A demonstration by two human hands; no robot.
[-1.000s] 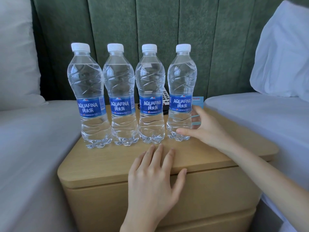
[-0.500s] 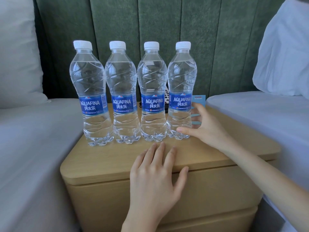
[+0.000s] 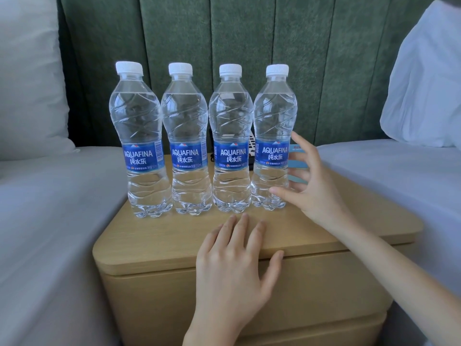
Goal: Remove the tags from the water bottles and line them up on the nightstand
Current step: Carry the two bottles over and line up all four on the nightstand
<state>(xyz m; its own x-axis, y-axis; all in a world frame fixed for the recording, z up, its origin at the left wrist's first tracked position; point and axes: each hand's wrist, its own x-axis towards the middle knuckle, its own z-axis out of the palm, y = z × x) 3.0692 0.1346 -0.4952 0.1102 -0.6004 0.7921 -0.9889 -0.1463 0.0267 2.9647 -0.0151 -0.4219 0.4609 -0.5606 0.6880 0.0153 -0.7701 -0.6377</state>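
Several clear water bottles with white caps and blue Aquafina labels stand upright in a row on the wooden nightstand (image 3: 349, 221): the leftmost bottle (image 3: 139, 136), the second bottle (image 3: 185, 136), the third bottle (image 3: 230, 136) and the rightmost bottle (image 3: 274, 136). No tags show on their necks. My right hand (image 3: 314, 186) hovers at the right side of the rightmost bottle, fingers spread and straight, thumb near its base; I cannot tell whether it touches. My left hand (image 3: 234, 265) rests flat on the nightstand's front edge.
A light blue card (image 3: 298, 161) lies behind my right hand. A dark remote (image 3: 252, 151) shows between the two right-hand bottles. Beds with white sheets flank the nightstand, with a pillow (image 3: 429, 83) at right and a green padded headboard (image 3: 249, 33) behind.
My right hand has drawn slightly away from the rightmost bottle and its fingers have spread wider. The camera has shifted a little. The bottles and my left hand stay put.
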